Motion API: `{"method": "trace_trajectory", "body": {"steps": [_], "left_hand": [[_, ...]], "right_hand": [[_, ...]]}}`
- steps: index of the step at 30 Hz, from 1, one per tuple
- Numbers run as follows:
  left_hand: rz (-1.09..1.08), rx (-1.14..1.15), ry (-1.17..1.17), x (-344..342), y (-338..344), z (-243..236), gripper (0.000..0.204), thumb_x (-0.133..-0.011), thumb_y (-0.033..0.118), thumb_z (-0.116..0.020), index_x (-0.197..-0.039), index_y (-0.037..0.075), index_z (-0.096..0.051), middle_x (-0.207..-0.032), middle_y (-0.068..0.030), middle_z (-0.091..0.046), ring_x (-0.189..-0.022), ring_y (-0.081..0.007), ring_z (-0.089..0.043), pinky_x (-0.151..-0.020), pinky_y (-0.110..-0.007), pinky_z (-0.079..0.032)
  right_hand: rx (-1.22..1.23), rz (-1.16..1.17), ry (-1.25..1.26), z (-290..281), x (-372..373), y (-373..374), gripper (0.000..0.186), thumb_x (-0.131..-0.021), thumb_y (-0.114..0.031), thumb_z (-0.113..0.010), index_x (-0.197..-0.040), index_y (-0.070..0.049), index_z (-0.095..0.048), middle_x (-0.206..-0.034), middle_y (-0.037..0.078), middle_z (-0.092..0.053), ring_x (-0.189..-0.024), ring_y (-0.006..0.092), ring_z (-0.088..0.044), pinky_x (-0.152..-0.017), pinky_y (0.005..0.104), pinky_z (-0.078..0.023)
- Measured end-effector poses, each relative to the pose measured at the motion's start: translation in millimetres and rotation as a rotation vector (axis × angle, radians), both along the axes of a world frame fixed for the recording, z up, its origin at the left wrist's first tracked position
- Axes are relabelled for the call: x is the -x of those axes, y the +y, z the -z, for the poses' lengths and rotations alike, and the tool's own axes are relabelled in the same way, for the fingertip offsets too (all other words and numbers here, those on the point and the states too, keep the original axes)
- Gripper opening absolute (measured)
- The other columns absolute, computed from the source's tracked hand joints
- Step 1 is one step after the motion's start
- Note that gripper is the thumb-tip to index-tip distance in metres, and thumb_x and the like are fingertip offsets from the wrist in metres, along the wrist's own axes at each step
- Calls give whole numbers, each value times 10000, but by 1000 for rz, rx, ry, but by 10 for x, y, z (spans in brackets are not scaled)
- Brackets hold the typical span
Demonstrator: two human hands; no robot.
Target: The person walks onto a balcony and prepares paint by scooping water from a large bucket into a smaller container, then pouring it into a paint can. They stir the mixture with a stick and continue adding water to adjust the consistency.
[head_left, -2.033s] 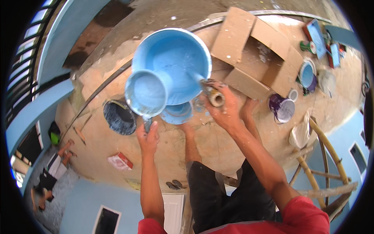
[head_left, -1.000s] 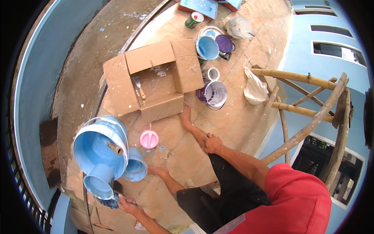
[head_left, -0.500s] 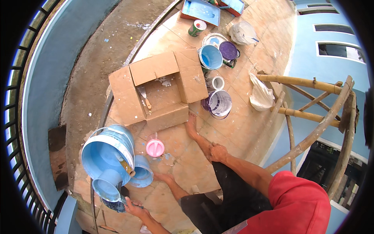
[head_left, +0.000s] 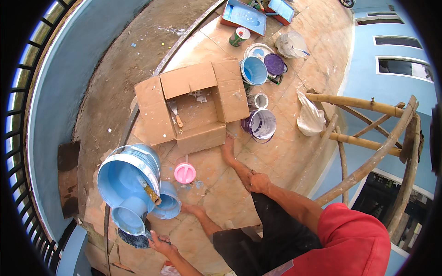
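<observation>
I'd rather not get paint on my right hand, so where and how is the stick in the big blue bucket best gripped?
Probably by the tan outer end of the stick, the right hand coming from the right: that round end looks less painted and leans toward the right rim of the bucket; the dipper lies left.

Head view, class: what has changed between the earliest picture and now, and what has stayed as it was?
The right hand has let go of the brown stick, which now leans in the large blue bucket, and has moved rightward onto the right leg. The view has turned to the right. The left hand still holds the blue dipper; the cardboard box remains open.
</observation>
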State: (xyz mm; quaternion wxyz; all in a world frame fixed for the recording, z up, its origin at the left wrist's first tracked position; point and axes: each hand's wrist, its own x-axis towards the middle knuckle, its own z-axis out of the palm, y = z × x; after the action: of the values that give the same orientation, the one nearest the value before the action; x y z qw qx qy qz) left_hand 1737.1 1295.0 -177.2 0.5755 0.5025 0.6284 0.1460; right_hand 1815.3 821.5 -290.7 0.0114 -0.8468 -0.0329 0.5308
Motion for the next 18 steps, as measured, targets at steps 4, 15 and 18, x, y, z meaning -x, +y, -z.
{"method": "trace_trajectory", "body": {"steps": [4,15,18], "left_hand": [[52,19,1,0,11,-37,313,-982,260,-773,-915,122,-500,-595,41,-394,-425,-67,-366,-363,-244,-293],[54,13,12,30,-4,-11,350,-992,268,-749,-852,127,-460,-616,44,-380,-456,-66,-379,-392,-256,-278],[64,11,-1,53,-9,-29,331,-992,266,-745,-862,122,-476,-623,46,-382,-456,-68,-381,-393,-261,-281]], "right_hand": [[43,-18,224,-55,-55,-12,606,-859,-415,-753,-1337,-65,-627,-1256,199,-688,-1012,411,-743,-924,491,-595],[32,5,81,-76,23,44,530,-861,-402,-743,-1242,-38,-682,-1264,210,-677,-1020,408,-742,-886,511,-597],[37,6,74,-172,0,50,538,-863,-412,-741,-1250,-44,-680,-1265,216,-680,-1034,403,-742,-885,508,-598]]}}
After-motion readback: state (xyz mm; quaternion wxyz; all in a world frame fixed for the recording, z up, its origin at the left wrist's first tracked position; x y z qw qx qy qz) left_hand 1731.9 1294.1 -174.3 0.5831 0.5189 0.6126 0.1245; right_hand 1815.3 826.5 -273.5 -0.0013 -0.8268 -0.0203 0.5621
